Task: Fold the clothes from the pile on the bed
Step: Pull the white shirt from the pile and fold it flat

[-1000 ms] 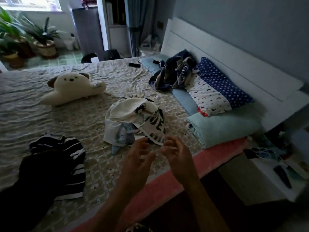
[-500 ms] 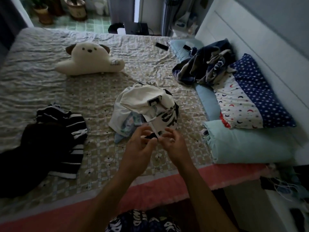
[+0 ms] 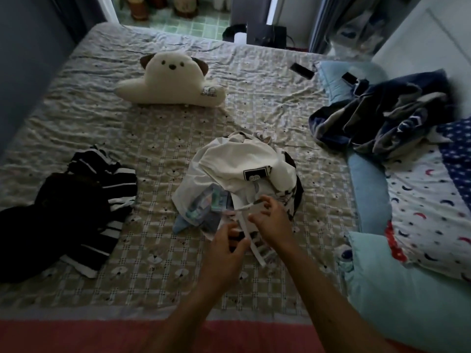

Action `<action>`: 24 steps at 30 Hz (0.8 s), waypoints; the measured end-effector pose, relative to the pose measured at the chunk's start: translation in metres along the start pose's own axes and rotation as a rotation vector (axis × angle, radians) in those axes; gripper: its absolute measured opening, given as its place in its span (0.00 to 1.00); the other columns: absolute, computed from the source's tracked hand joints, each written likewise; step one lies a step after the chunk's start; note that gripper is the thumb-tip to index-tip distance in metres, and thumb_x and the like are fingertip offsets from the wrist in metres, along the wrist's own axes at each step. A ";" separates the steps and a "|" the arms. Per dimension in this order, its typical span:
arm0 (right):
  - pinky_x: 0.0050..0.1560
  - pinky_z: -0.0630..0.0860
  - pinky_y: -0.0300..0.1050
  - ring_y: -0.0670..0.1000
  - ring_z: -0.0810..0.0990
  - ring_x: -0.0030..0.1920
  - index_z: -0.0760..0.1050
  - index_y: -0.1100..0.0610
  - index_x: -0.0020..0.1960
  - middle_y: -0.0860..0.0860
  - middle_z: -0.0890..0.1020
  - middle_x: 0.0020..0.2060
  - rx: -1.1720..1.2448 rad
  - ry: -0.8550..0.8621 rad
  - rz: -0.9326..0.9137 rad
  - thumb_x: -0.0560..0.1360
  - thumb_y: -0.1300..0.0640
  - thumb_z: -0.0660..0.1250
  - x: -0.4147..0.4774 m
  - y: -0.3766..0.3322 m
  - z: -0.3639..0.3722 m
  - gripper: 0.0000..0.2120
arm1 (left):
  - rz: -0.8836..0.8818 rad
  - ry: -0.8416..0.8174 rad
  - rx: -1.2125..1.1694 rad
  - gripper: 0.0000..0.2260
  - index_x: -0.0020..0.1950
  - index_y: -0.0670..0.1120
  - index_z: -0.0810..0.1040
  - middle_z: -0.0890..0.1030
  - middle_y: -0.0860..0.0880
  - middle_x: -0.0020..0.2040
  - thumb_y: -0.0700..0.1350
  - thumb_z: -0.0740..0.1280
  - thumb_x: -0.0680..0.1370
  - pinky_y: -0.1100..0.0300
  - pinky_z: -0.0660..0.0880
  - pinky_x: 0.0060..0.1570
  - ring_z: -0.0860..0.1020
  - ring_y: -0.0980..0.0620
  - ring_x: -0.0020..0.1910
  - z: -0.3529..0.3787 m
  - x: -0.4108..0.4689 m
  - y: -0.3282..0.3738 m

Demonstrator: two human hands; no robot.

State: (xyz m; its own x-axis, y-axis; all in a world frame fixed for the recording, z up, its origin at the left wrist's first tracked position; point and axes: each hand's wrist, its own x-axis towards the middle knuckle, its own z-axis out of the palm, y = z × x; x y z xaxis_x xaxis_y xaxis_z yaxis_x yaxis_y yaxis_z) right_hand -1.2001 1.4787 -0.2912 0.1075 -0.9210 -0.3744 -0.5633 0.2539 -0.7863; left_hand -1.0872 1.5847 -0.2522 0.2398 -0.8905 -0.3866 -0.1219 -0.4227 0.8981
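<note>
A pile of clothes [image 3: 237, 166], mostly white with a black label and some pale blue cloth, lies in the middle of the bed [image 3: 178, 123]. Both my hands are at the pile's near edge. My right hand [image 3: 274, 220] pinches a white strip of cloth [image 3: 251, 235] that hangs from the pile toward me. My left hand [image 3: 225, 248] is curled just below and left of it, touching the same white garment. Whether the left fingers hold the cloth is unclear.
A black and striped heap of clothes [image 3: 76, 207] lies at the left. A white dog-shaped cushion [image 3: 170, 82] sits further back. A dark blue blanket [image 3: 382, 115], a starred pillow [image 3: 433, 207] and a pale green pillow [image 3: 397, 301] line the right side. A phone [image 3: 302, 70] lies near the headboard end.
My view has tilted down and come closer to the bed. Both hands have moved forward from open air onto the pile's near edge, and the right one has taken a white strip.
</note>
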 end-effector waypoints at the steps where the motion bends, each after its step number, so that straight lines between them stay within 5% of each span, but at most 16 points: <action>1: 0.53 0.77 0.47 0.53 0.75 0.58 0.69 0.54 0.68 0.55 0.69 0.64 -0.055 0.002 -0.030 0.70 0.54 0.73 0.023 0.008 -0.002 0.28 | -0.046 0.003 -0.006 0.10 0.55 0.57 0.68 0.73 0.61 0.49 0.45 0.66 0.80 0.70 0.74 0.39 0.78 0.59 0.51 0.012 0.015 -0.011; 5: 0.59 0.75 0.48 0.58 0.70 0.64 0.73 0.52 0.64 0.55 0.63 0.66 -0.342 0.009 -0.194 0.69 0.55 0.74 0.114 0.043 -0.003 0.25 | -0.170 0.076 0.107 0.19 0.66 0.50 0.68 0.70 0.55 0.56 0.50 0.69 0.78 0.71 0.71 0.45 0.74 0.54 0.57 0.061 0.085 -0.071; 7: 0.66 0.71 0.53 0.60 0.60 0.73 0.77 0.50 0.61 0.55 0.56 0.73 -0.535 -0.024 -0.266 0.67 0.54 0.76 0.154 0.059 0.000 0.23 | -0.229 0.158 0.196 0.30 0.73 0.47 0.64 0.67 0.48 0.66 0.54 0.71 0.75 0.57 0.72 0.58 0.69 0.46 0.67 0.083 0.120 -0.106; 10: 0.73 0.60 0.62 0.60 0.43 0.78 0.77 0.45 0.61 0.52 0.44 0.78 -0.832 -0.098 -0.326 0.67 0.50 0.76 0.200 0.076 0.009 0.23 | -0.430 0.260 0.140 0.47 0.79 0.53 0.50 0.49 0.45 0.77 0.58 0.75 0.69 0.48 0.68 0.67 0.56 0.39 0.75 0.110 0.165 -0.150; 13: 0.73 0.47 0.68 0.61 0.36 0.77 0.76 0.41 0.63 0.52 0.39 0.78 -1.086 -0.134 -0.408 0.68 0.47 0.73 0.236 0.088 0.022 0.24 | -0.648 0.289 0.053 0.60 0.79 0.58 0.37 0.32 0.45 0.78 0.62 0.79 0.63 0.41 0.64 0.70 0.43 0.35 0.78 0.128 0.208 -0.185; 15: 0.72 0.43 0.72 0.63 0.35 0.76 0.75 0.40 0.64 0.53 0.37 0.78 -1.205 -0.144 -0.443 0.67 0.45 0.72 0.255 0.096 0.032 0.24 | -0.674 0.283 0.056 0.59 0.79 0.56 0.41 0.35 0.43 0.78 0.61 0.79 0.62 0.42 0.62 0.71 0.43 0.36 0.78 0.137 0.229 -0.200; 19: 0.69 0.46 0.76 0.63 0.35 0.77 0.75 0.44 0.64 0.52 0.36 0.78 -1.218 -0.177 -0.396 0.70 0.46 0.70 0.293 0.113 0.046 0.22 | -0.645 0.284 0.215 0.51 0.74 0.50 0.58 0.57 0.40 0.73 0.63 0.79 0.59 0.47 0.69 0.64 0.62 0.36 0.72 0.148 0.270 -0.217; 24: 0.62 0.70 0.59 0.59 0.67 0.68 0.75 0.53 0.63 0.49 0.62 0.71 -1.016 -0.117 -0.462 0.67 0.45 0.72 0.323 0.114 0.042 0.27 | -0.590 0.335 0.240 0.25 0.61 0.49 0.69 0.68 0.39 0.66 0.57 0.72 0.69 0.44 0.73 0.61 0.69 0.35 0.63 0.153 0.327 -0.230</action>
State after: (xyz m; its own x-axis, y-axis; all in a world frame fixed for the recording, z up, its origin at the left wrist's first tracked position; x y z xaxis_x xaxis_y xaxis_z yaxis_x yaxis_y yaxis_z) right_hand -1.1953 1.2228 -0.5224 0.5250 -0.8177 -0.2361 -0.8507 -0.5128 -0.1158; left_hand -1.1275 1.3649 -0.6176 0.6088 -0.4190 -0.6737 -0.0802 -0.8773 0.4731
